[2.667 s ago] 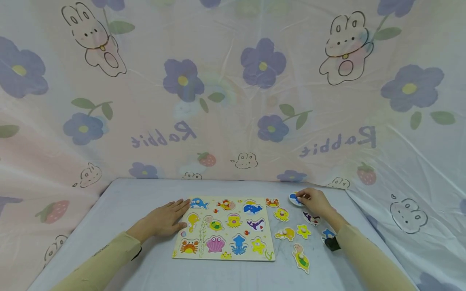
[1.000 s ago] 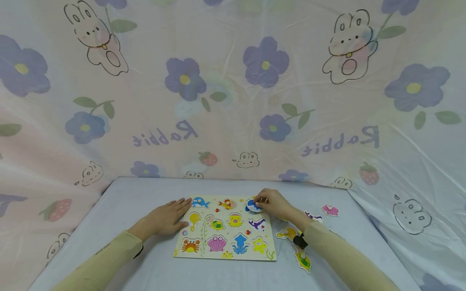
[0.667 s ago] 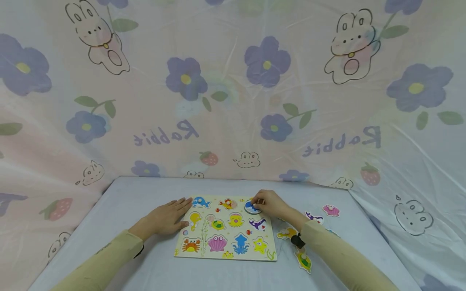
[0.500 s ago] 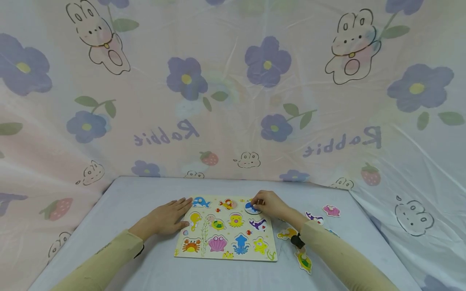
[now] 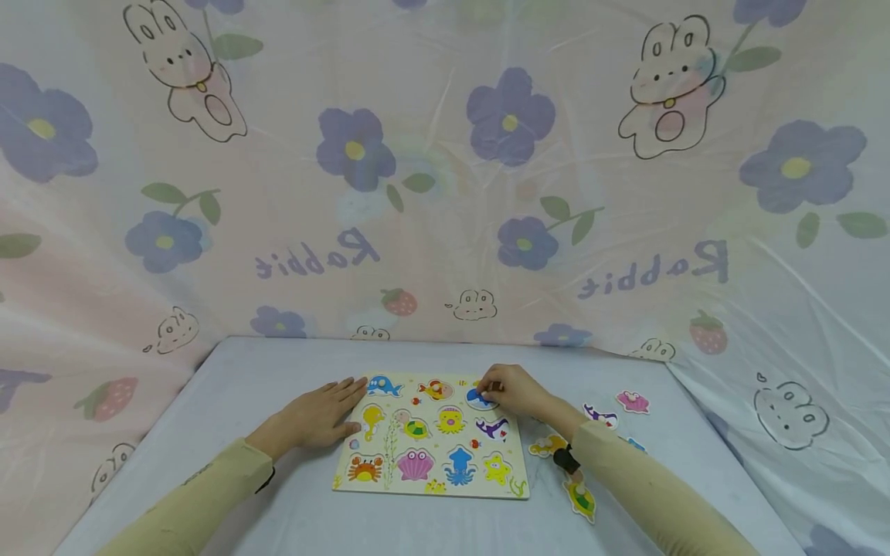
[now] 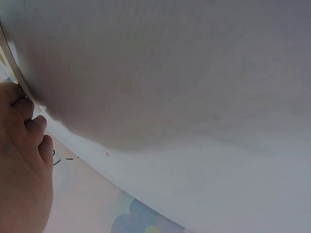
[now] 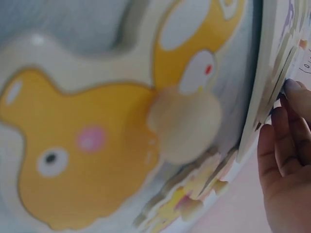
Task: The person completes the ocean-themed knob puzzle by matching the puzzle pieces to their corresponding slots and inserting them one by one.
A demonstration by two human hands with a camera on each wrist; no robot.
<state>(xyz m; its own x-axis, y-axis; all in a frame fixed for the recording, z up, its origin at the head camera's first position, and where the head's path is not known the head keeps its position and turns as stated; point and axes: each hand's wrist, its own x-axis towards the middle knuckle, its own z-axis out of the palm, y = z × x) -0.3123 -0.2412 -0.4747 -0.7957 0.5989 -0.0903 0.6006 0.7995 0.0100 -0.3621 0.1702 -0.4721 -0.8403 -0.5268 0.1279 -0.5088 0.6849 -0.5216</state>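
A wooden sea-animal puzzle board [image 5: 410,489] lies flat on the table. My left hand [image 5: 313,417] rests on its left edge, fingers straight. In the left wrist view that hand [image 6: 22,150] shows at the board's rim [image 6: 17,73]. At the board's upper right corner, my right hand [image 5: 518,390] pinches a blue whale puzzle piece [image 5: 476,398] over the whale picture, partly covering it with the fingers. The right wrist view shows the right hand [image 7: 291,155] low over the board. Light blue whale [image 5: 378,388] and red fish [image 5: 438,391] pieces sit in the top row.
Right of the board lie loose pieces: pink shell [image 5: 633,401], purple dolphin-like piece [image 5: 599,416], turtle [image 5: 579,500], and seahorse [image 5: 546,445], which fills the right wrist view. The right forearm [image 5: 640,471] hides others. A patterned curtain [image 5: 417,232] hangs behind the table.
My right hand has carried the whale piece leftward from the table to the board's upper right corner, then lowered it and shifted it slightly there. My left hand stays put on the board.
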